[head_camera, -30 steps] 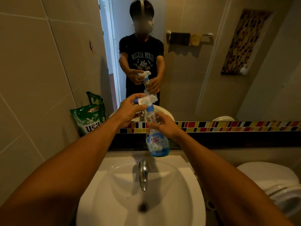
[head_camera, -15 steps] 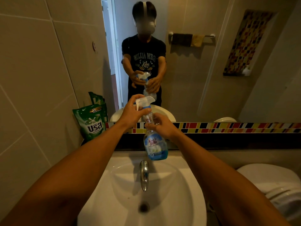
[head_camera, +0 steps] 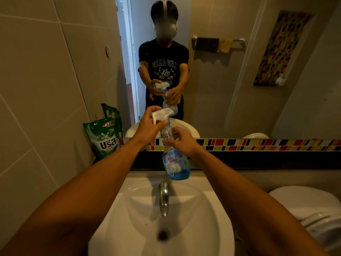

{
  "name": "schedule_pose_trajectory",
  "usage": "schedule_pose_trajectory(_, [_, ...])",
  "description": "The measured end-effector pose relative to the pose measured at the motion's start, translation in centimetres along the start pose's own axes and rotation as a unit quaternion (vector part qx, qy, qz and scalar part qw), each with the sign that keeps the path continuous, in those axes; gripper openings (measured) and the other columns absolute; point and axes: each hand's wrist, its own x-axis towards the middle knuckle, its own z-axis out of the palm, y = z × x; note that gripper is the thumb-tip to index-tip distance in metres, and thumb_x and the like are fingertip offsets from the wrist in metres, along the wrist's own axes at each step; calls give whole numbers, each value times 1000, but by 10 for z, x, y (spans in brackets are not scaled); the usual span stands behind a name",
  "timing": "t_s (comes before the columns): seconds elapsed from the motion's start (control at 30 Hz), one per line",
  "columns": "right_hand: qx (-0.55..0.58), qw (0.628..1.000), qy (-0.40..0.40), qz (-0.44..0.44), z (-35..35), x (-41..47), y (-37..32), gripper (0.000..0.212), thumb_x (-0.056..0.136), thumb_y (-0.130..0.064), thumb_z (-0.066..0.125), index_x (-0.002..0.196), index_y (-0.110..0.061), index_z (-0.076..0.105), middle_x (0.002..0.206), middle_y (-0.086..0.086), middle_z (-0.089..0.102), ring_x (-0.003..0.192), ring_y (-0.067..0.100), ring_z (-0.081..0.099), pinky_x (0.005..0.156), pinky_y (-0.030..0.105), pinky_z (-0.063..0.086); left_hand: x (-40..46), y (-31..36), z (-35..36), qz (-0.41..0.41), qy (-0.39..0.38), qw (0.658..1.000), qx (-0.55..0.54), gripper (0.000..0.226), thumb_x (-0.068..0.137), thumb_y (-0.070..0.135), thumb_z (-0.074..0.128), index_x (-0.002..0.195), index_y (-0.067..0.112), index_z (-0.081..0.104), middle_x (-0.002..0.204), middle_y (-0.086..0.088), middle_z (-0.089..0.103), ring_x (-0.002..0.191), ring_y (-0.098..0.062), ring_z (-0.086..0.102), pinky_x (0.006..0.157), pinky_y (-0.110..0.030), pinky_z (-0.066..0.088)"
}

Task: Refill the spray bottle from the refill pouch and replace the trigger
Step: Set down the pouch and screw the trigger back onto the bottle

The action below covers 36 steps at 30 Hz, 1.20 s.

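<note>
Fingers [head_camera: 162, 124] re-gripped lower around trigger [head_camera: 162, 113], spray bottle [head_camera: 175, 163] unmoved

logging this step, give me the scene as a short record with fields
setting: bathroom, white sink below a mirror
spray bottle: held upright above the back of the sink, blue liquid low in the base
trigger: on top of the bottle neck
left hand: gripping the trigger
right hand: wrapped around the bottle's neck
refill pouch: green, standing upright on the ledge left of the sink, untouched
faucet: no water running
</note>
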Motion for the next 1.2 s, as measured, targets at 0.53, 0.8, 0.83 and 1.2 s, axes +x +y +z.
schedule_pose_trajectory(0.53, [-98,994,45,-16,10,6,1,43,95,-39,71,130,-20,55,112,-4,62,99,16,62,85,38,53,8,-8,-13,-3,4,1000,23,52,81,15,81,121,31,52,124,-9,62,105,-27,68,75,-29,60])
schedule_pose_trajectory(0.8, [-59,998,20,-9,9,9,3,33,94,-33,73,121,-21,58,105,-3,67,93,15,65,80,35,52,4,-12,-8,-15,-4,1000,-10,51,88,5,70,130,21,47,121,-4,58,101,-20,65,71,-20,56])
schedule_pose_trajectory(0.83, [-68,997,23,-12,8,10,3,32,93,-34,74,117,-21,57,100,-5,65,88,13,63,77,34,49,4,-13,-6,-11,-1,1000,-18,51,87,8,73,128,24,47,123,-6,58,103,-22,66,73,-23,57])
schedule_pose_trajectory(1.2, [-81,996,21,-16,5,13,5,40,94,-34,74,126,-16,58,102,-5,63,87,11,61,76,32,47,7,-14,-6,-21,8,999,-31,51,86,8,73,126,25,46,122,-4,57,109,-24,62,75,-24,57])
